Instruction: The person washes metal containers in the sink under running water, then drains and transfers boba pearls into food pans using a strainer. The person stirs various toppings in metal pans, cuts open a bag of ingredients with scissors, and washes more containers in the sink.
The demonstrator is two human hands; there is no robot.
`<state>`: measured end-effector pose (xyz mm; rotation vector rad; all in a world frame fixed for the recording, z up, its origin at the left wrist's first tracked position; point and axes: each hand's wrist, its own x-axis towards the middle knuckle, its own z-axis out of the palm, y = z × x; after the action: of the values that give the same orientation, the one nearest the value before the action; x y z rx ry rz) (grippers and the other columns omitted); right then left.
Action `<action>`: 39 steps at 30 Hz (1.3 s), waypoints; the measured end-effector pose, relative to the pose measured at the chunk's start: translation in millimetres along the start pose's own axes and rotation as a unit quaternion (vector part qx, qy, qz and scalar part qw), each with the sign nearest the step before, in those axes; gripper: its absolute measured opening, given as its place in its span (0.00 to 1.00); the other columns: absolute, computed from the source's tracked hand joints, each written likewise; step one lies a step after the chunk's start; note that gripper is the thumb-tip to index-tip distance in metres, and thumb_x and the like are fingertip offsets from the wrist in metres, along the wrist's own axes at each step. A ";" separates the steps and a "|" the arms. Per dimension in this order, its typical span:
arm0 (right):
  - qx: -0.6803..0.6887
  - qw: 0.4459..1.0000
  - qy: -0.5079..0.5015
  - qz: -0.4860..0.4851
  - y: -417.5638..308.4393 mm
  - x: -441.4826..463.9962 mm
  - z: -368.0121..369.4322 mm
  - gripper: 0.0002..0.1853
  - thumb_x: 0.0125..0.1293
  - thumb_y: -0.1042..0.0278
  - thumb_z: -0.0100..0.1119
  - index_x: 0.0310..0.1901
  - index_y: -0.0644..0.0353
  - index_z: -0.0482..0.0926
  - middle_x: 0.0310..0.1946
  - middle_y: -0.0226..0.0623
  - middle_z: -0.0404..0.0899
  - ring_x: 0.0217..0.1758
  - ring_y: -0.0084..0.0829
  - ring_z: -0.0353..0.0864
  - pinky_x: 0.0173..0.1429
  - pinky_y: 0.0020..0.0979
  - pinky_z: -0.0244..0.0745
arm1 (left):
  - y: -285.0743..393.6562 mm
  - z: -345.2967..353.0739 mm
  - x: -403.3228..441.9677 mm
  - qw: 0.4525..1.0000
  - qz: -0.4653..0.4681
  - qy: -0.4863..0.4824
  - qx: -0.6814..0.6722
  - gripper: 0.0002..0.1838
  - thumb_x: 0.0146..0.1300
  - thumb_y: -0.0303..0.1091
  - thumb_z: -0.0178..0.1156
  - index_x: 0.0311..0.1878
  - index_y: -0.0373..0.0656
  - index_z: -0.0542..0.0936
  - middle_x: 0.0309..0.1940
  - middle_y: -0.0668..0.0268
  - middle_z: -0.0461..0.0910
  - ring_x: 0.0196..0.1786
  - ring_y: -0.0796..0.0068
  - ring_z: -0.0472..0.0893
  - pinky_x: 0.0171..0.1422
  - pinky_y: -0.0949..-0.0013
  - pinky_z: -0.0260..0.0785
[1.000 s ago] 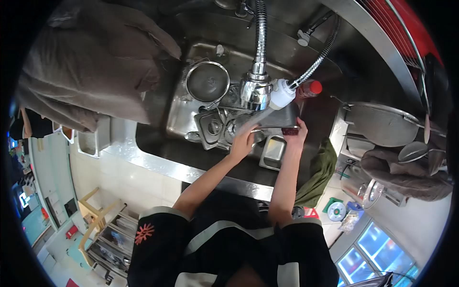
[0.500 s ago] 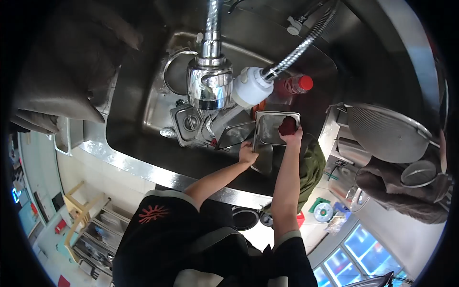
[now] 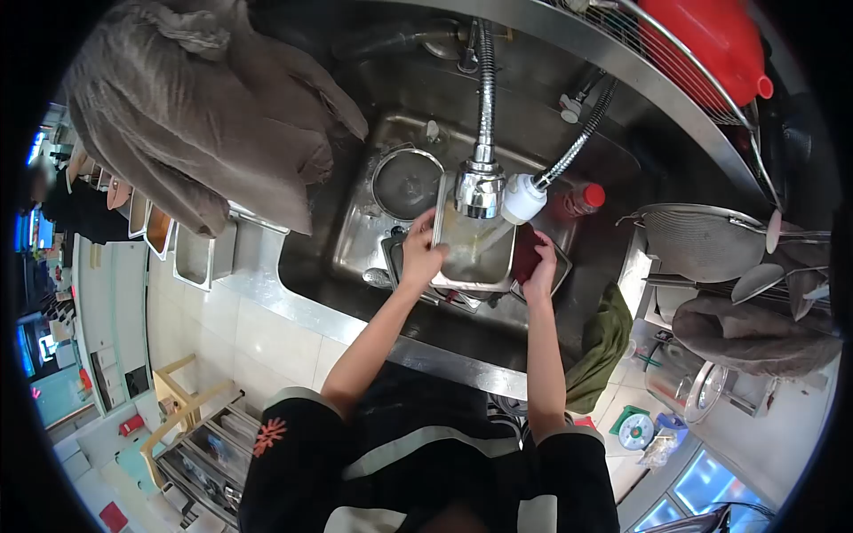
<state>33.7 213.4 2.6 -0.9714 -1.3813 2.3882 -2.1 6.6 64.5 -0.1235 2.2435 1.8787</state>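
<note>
A rectangular stainless steel pan (image 3: 476, 274) is tilted under the chrome faucet head (image 3: 480, 188) and the white spray head (image 3: 522, 201), from which a stream seems to run into it. My left hand (image 3: 421, 258) grips the pan's left edge. In my right hand (image 3: 540, 270), a dark red scouring pad (image 3: 527, 252) is pressed near the pan's right side. Other metal pans lie partly hidden beneath it, among them one pan (image 3: 558, 274) by my right hand. A round metal vessel (image 3: 407, 183) sits in the sink behind my left hand.
A red-capped bottle (image 3: 586, 199) stands at the sink's right side. Grey cloth (image 3: 213, 115) hangs at the left, and green cloth (image 3: 597, 348) drapes over the front right edge. A large strainer (image 3: 706, 253) and ladles are on the right. Overhead, a rack holds a red container (image 3: 706, 44).
The pan has moved left under the faucet heads, with my left hand now on its left edge. The right hand still has the pad. My view has shifted, showing more above and left.
</note>
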 end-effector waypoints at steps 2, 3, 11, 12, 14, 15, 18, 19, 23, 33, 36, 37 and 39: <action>-0.124 0.989 0.009 -0.082 5.0 3.6 13.7 0.14 0.47 0.72 0.41 0.38 0.62 0.69 0.30 0.36 0.71 0.31 0.25 0.70 0.32 0.23 0.68 | 3.1 -7.2 11.6 0.984 0.162 0.012 0.079 0.07 0.37 0.17 0.48 0.23 0.32 0.74 0.54 0.58 0.63 0.61 0.57 0.57 0.61 0.63 0.51; -0.140 0.987 0.027 -0.073 -1.0 -2.0 27.0 0.13 0.48 0.73 0.42 0.37 0.62 0.69 0.27 0.35 0.71 0.27 0.24 0.70 0.29 0.22 0.67 | 9.3 -11.7 13.9 0.960 0.232 0.017 0.153 0.04 0.37 0.15 0.47 0.18 0.31 0.71 0.55 0.58 0.62 0.63 0.51 0.54 0.63 0.56 0.47; -0.451 0.859 -0.130 -0.204 11.7 -42.9 93.2 0.15 0.46 0.69 0.49 0.38 0.60 0.73 0.26 0.43 0.75 0.30 0.37 0.76 0.36 0.31 0.69 | 7.8 -52.3 13.8 0.822 0.370 0.088 0.424 0.05 0.37 0.15 0.50 0.16 0.35 0.67 0.59 0.63 0.57 0.64 0.43 0.43 0.53 0.27 0.27; -0.392 0.855 -0.188 -0.283 16.5 -44.7 108.6 0.15 0.46 0.70 0.48 0.40 0.59 0.72 0.28 0.44 0.75 0.31 0.40 0.75 0.37 0.32 0.70 | 13.8 -57.3 10.1 0.850 0.333 0.098 0.396 0.05 0.37 0.15 0.50 0.16 0.36 0.67 0.59 0.64 0.57 0.64 0.43 0.43 0.53 0.27 0.26; -0.414 0.777 -0.255 -0.400 17.4 -38.8 139.1 0.16 0.45 0.72 0.49 0.40 0.58 0.72 0.31 0.46 0.74 0.30 0.44 0.74 0.37 0.37 0.70 | 21.2 -68.6 3.6 0.916 0.239 0.097 0.307 0.06 0.35 0.14 0.47 0.15 0.36 0.67 0.59 0.63 0.57 0.64 0.43 0.42 0.53 0.28 0.23; -0.482 0.725 -0.288 -0.399 13.4 -39.1 152.0 0.16 0.43 0.71 0.52 0.39 0.58 0.72 0.36 0.45 0.73 0.36 0.42 0.74 0.43 0.37 0.68 | 10.5 -75.0 4.6 0.939 0.220 0.088 0.248 0.04 0.34 0.15 0.46 0.13 0.34 0.66 0.60 0.62 0.56 0.64 0.41 0.42 0.51 0.27 0.23; -0.549 0.511 -0.369 -0.548 26.7 -1.7 171.8 0.17 0.43 0.68 0.54 0.39 0.57 0.73 0.41 0.41 0.72 0.46 0.39 0.69 0.52 0.37 0.62 | -0.4 -79.7 1.1 0.961 0.216 0.084 0.150 0.03 0.32 0.16 0.46 0.12 0.33 0.65 0.57 0.57 0.61 0.62 0.47 0.52 0.60 0.38 0.29; -0.554 0.481 -0.375 -0.566 30.5 5.3 172.9 0.17 0.43 0.67 0.55 0.39 0.57 0.73 0.42 0.40 0.72 0.48 0.39 0.67 0.54 0.37 0.60 | -1.9 -80.3 2.6 0.960 0.234 0.082 0.133 0.02 0.32 0.16 0.46 0.12 0.33 0.65 0.56 0.56 0.62 0.61 0.49 0.55 0.62 0.42 0.30; -0.573 0.504 -0.403 -0.505 52.6 -2.3 156.8 0.15 0.44 0.67 0.54 0.37 0.55 0.75 0.41 0.39 0.73 0.50 0.36 0.68 0.54 0.33 0.60 | -9.3 -71.8 11.3 0.963 0.232 0.121 0.065 0.01 0.32 0.18 0.46 0.12 0.32 0.67 0.53 0.53 0.65 0.57 0.57 0.63 0.67 0.54 0.34; 0.226 0.898 -0.191 0.326 51.5 -53.9 122.9 0.40 0.54 0.30 0.25 0.59 0.55 0.54 0.58 0.42 0.57 0.57 0.41 0.60 0.60 0.40 0.52 | -37.9 -18.8 3.8 0.974 0.216 -0.016 0.067 0.12 0.41 0.27 0.57 0.11 0.35 0.66 0.57 0.58 0.63 0.63 0.56 0.53 0.62 0.41 0.27; 0.346 0.914 -0.076 0.196 25.5 -30.6 102.7 0.43 0.49 0.26 0.30 0.57 0.54 0.56 0.57 0.39 0.57 0.59 0.41 0.56 0.61 0.44 0.49 | -41.5 -17.1 -2.1 0.956 0.206 -0.127 0.163 0.19 0.46 0.39 0.61 0.13 0.36 0.67 0.60 0.64 0.57 0.66 0.51 0.39 0.54 0.31 0.22; 0.365 0.916 -0.018 0.167 18.1 -17.3 87.9 0.41 0.48 0.26 0.33 0.55 0.53 0.58 0.56 0.37 0.57 0.58 0.40 0.56 0.60 0.46 0.49 | -41.4 -14.4 -8.3 0.948 0.211 -0.157 0.180 0.18 0.46 0.39 0.61 0.14 0.37 0.68 0.61 0.64 0.56 0.66 0.50 0.39 0.55 0.31 0.23; 0.318 0.913 0.225 0.123 -9.6 -9.0 79.5 0.40 0.46 0.28 0.44 0.50 0.57 0.63 0.53 0.35 0.62 0.54 0.35 0.61 0.58 0.43 0.54 | -60.0 -2.1 -18.8 0.924 0.278 -0.171 0.198 0.13 0.48 0.38 0.57 0.17 0.40 0.71 0.62 0.71 0.54 0.66 0.47 0.38 0.53 0.27 0.29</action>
<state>-11.4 159.3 41.6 -1.4117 -0.2944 2.3062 28.0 -7.8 11.1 0.9160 2.4947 1.4400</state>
